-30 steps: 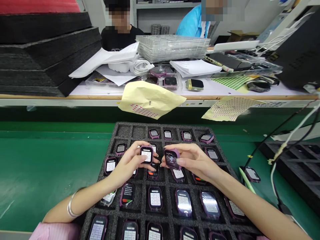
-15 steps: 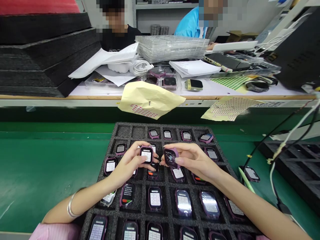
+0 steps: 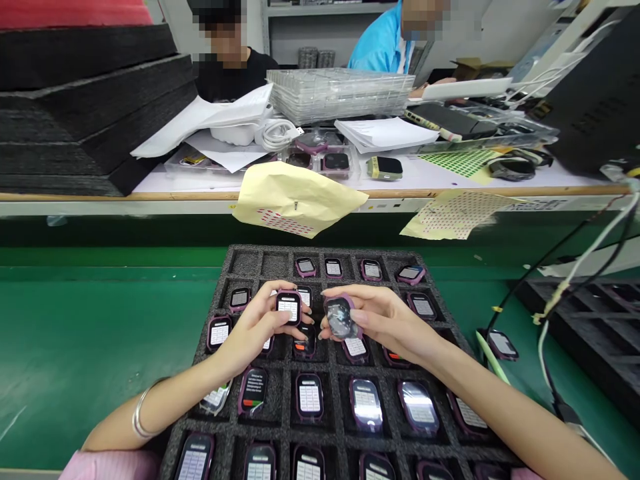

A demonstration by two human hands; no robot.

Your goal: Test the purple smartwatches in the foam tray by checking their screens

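My left hand (image 3: 265,319) holds a purple smartwatch case (image 3: 289,308) between thumb and fingers, its lit screen showing a white grid. In my right hand (image 3: 390,317) is a second purple smartwatch (image 3: 341,316) with a dark, glossy screen. Both are held up over a black foam tray (image 3: 245,263) divided into compartments. Several more purple watches lie in it, face up, such as one with a white grid (image 3: 309,396) and one with dark text and a red-green bar (image 3: 253,391). My hands hide part of the tray's middle.
Black foam blocks (image 3: 90,113) are stacked at the far left on a shelf. Clear plastic trays (image 3: 340,93), papers and cables lie along it. Two people sit beyond. At right are hanging cables (image 3: 545,320), a green pen-like tool (image 3: 493,358), a watch (image 3: 503,345) and another foam tray (image 3: 585,340).
The watch in my right hand has tilted, and its screen now catches a bright reflection. My left hand keeps its watch in nearly the same place.
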